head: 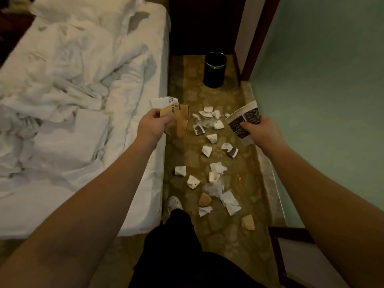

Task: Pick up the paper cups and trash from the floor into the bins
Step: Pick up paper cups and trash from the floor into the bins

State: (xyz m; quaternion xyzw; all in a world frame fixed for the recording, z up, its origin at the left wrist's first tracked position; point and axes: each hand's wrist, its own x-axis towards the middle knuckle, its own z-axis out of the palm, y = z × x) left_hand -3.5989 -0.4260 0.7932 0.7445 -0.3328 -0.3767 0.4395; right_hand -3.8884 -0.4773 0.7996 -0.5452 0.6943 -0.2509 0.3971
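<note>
Both forearms fill the near part of the view, reaching out over a dark trouser leg and a white shoe [174, 203] on the patterned carpet [245, 246]. At the left, the left hand [154, 125] has its fingers curled round a flattened brown paper cup [181, 121] with a white printed scrap pressed against it; at the right, the right hand [259, 129] grips a black patterned paper cup [245, 121], thumb across its wall. Neither hand has a finger to spare.

Between and below the hands the torn paper scraps [212, 154] lie scattered down the carpet strip — white bits, a few brown ones, crumpled tissue — running from just beyond the hands back to beside the shoe. The black bin [215, 69] stands upright at the far end, well apart from both hands, between the bed [83, 100] on the left and the green wall [322, 100] on the right.

The risks, as I judge them: tossing from this far could miss the narrow mouth or tip the bin; the loose scrap might slip from the left hand's hold in transit; and walking forward — the strip is narrow — means treading on scraps and grinding them into the carpet. The full hands cannot gather more until emptied.
</note>
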